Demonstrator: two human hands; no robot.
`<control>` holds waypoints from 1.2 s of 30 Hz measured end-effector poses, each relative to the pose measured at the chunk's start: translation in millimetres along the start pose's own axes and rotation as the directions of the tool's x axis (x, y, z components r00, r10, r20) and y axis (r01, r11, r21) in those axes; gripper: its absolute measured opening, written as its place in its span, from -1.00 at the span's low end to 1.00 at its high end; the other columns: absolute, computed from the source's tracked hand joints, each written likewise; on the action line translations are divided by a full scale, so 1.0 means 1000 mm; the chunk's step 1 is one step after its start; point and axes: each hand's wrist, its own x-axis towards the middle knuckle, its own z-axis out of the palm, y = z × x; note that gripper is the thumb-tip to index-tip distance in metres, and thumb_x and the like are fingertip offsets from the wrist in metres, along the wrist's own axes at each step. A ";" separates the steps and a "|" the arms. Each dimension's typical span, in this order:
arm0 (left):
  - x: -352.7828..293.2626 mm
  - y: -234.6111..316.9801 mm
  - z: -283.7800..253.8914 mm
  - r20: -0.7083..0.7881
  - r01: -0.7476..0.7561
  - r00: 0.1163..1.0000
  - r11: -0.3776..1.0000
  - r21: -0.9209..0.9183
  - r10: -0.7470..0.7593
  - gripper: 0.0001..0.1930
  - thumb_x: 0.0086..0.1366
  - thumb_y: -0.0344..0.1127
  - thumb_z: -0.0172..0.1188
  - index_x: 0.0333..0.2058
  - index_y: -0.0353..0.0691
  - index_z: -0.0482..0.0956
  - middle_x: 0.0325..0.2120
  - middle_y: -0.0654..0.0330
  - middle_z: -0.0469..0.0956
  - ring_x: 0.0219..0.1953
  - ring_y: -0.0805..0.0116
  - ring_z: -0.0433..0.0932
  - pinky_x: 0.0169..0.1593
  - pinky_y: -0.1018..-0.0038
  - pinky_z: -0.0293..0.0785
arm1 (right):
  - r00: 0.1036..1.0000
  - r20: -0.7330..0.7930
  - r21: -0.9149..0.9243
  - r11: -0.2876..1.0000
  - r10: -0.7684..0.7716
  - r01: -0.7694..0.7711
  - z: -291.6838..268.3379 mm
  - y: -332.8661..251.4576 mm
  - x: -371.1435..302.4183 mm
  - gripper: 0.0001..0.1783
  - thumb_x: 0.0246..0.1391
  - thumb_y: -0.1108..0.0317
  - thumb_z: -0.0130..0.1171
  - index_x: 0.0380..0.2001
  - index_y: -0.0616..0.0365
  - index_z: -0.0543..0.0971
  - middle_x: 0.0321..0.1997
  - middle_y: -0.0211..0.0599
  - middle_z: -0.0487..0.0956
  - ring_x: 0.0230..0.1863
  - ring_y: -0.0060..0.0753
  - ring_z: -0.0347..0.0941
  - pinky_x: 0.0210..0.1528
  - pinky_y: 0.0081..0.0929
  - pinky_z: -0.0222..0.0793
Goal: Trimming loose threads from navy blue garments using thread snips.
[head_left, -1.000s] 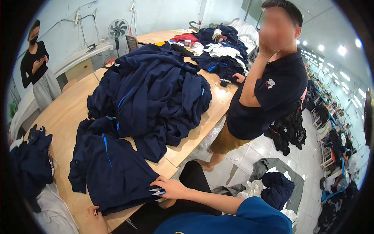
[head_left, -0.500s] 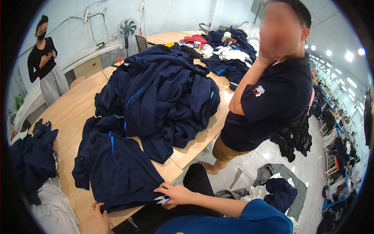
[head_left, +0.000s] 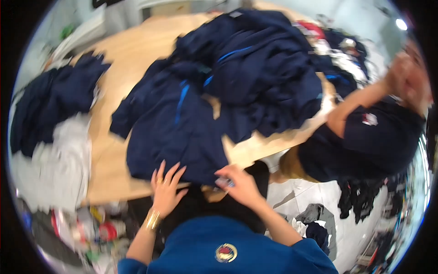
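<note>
A navy jacket [head_left: 159, 123] with a bright blue stripe lies spread on the wooden table, its lower edge toward me. My left hand [head_left: 167, 192] is at this edge, fingers spread, with the fingertips on or just over the cloth; it holds nothing. At the jacket's near right corner, my right hand [head_left: 244, 186] is closed around small thread snips [head_left: 224, 182]. The snips are smeared by motion, and whether those fingers also pinch the cloth cannot be made out. Just beyond the jacket rises a large heap of navy garments [head_left: 269, 68].
The table [head_left: 116, 169] curves away to the far left. Navy clothes [head_left: 54, 100] and a white cloth [head_left: 54, 169] hang over its left side. A person in a dark shirt [head_left: 369, 141] stands close at the right. More clothes [head_left: 317, 233] lie on the tiled floor.
My view has swung down and left, and the picture is blurred. My left hand has moved from the jacket's left corner toward its middle edge, fingers spreading. My right hand keeps the snips.
</note>
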 end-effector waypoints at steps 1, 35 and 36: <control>0.002 0.000 0.007 -0.069 -0.009 0.998 1.000 -0.011 0.008 -0.25 -0.10 -0.20 0.35 0.14 0.01 0.27 0.16 0.28 0.19 0.29 0.07 -0.06 0.25 0.07 -0.15 | 1.000 -0.026 0.011 1.000 -0.014 0.014 -0.004 -0.001 -0.001 -0.72 -0.09 0.38 0.22 -0.23 0.05 0.50 -0.21 -0.28 0.48 -0.21 -0.22 0.49 -0.19 -0.44 0.42; 0.013 -0.023 0.011 -0.044 -0.025 0.999 0.999 0.037 0.027 -0.28 -0.18 0.05 0.38 0.05 0.16 0.39 0.06 0.20 0.24 0.05 0.18 0.20 0.01 0.23 0.08 | 0.985 -0.129 0.117 0.988 0.118 -0.103 -0.016 -0.016 -0.004 -0.82 -0.08 0.54 0.19 -0.31 0.23 0.55 -0.36 -0.29 0.50 -0.43 -0.47 0.39 -0.32 -0.62 0.29; 0.014 -0.023 0.012 -0.045 -0.027 0.999 0.999 0.039 0.029 -0.28 -0.18 0.05 0.38 0.05 0.16 0.39 0.06 0.20 0.24 0.05 0.18 0.20 0.01 0.23 0.08 | 0.983 -0.129 0.121 0.986 0.133 -0.117 -0.017 -0.017 -0.004 -0.82 -0.08 0.54 0.19 -0.32 0.24 0.55 -0.37 -0.29 0.51 -0.43 -0.47 0.39 -0.32 -0.63 0.29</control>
